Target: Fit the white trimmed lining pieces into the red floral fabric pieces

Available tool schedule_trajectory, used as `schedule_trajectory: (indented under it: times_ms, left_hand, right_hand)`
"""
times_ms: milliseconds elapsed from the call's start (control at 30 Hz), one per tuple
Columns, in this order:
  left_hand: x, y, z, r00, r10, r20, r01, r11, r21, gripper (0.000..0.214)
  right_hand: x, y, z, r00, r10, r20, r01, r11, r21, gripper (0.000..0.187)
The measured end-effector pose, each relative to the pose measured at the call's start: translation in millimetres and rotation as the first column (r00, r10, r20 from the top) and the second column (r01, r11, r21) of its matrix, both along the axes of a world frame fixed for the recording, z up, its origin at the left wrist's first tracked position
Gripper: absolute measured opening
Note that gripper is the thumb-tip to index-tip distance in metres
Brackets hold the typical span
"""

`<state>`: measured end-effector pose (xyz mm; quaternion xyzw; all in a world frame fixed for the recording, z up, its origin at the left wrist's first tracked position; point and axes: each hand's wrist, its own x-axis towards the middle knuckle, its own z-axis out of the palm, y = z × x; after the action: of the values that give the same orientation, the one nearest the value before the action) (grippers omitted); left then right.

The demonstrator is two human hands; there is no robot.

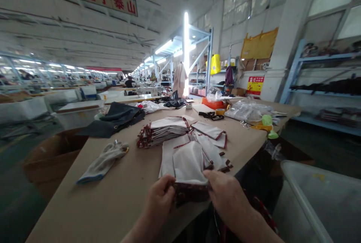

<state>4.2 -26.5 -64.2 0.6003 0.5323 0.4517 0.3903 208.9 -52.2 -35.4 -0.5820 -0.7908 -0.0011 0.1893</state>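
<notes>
A white fabric piece (189, 160) with a dark red-brown edge band is stretched between my hands at the table's near edge. My left hand (161, 195) pinches its left corner, thumb on top. On the right corner, my right hand (225, 188) grips the same piece with fingers closed. The far part of the cloth rests on a loose spread of similar white pieces (167, 156) with dark trim. Just beyond lies a neat stack of folded white pieces (169, 124) with red-brown edges.
Work gloves (105, 160) lie on the table (126, 194) at left, near dark folded cloth (121, 117). Clear plastic bags (248, 110), a yellow tape roll (220, 111) and an orange item (213, 103) sit farther back. A cardboard box (53, 160) stands left, a white bin (318, 198) right.
</notes>
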Motion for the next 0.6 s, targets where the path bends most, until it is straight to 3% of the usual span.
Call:
schedule_trajectory:
  times_ms: [33,100,167,233,267,333,367,400,433,467,500,533,600]
  left_hand:
    - [7,-8,-4.6,0.965,0.049,0.256,-0.026,0.995,-0.094,0.007]
    - [21,-24,-9.8,0.788,0.157,0.595,-0.007,0.969,-0.246,0.024]
    - [35,-39,-14.7,0.674,0.196,0.712,0.075,0.941,-0.33,0.034]
    - [46,-54,-24.2,0.661,0.205,0.722,0.148,0.908,-0.393,0.037]
    - [50,-61,-30.7,0.685,0.2,0.701,0.162,0.896,-0.414,0.036]
    - [57,-77,-43.9,0.792,0.11,0.601,0.204,0.879,-0.43,0.03]
    - [59,-85,-48.4,0.847,0.009,0.532,0.263,0.861,-0.435,0.029]
    - [60,-93,-50.6,0.874,-0.117,0.471,0.35,0.824,-0.446,0.032]
    - [61,-100,-50.0,0.864,-0.238,0.443,0.45,0.761,-0.467,0.036]
    - [62,-105,-46.8,0.828,-0.322,0.46,0.539,0.683,-0.493,0.038]
    - [63,-107,-41.6,0.785,-0.344,0.515,0.602,0.616,-0.507,0.039]
    - [65,-107,-35.2,0.751,-0.309,0.583,0.636,0.576,-0.514,0.038]
    - [69,-99,-22.4,0.698,-0.165,0.697,0.65,0.554,-0.52,0.036]
  right_hand:
    - [0,-13,-13.2,0.999,0.043,-0.004,-0.043,0.999,-0.027,0.04]
    - [0,-32,-42.4,0.997,0.082,-0.008,-0.083,0.988,-0.132,0.034]
    - [4,-44,-68.6,0.988,0.063,-0.14,-0.096,0.965,-0.243,0.026]
    - [12,-54,-86.1,0.888,-0.024,-0.459,-0.134,0.941,-0.31,0.021]
    - [15,-59,-91.4,0.745,-0.094,-0.66,-0.173,0.928,-0.329,0.024]
    - [21,-71,-97.5,0.282,-0.271,-0.921,-0.27,0.898,-0.347,0.028]
    - [22,-79,-99.2,0.056,-0.364,-0.93,-0.314,0.877,-0.363,0.028]
    - [22,-87,-100.4,-0.114,-0.459,-0.881,-0.362,0.845,-0.393,0.028]
    - [22,-95,-101.1,-0.201,-0.548,-0.812,-0.429,0.794,-0.43,0.029]
    - [23,-105,-100.8,-0.199,-0.622,-0.757,-0.503,0.728,-0.466,0.032]
    - [24,-116,-99.2,-0.126,-0.655,-0.745,-0.546,0.673,-0.499,0.035]
    - [26,-125,-95.6,-0.022,-0.64,-0.768,-0.547,0.65,-0.527,0.039]
    - [33,-140,-81.8,0.187,-0.506,-0.842,-0.454,0.716,-0.531,0.047]
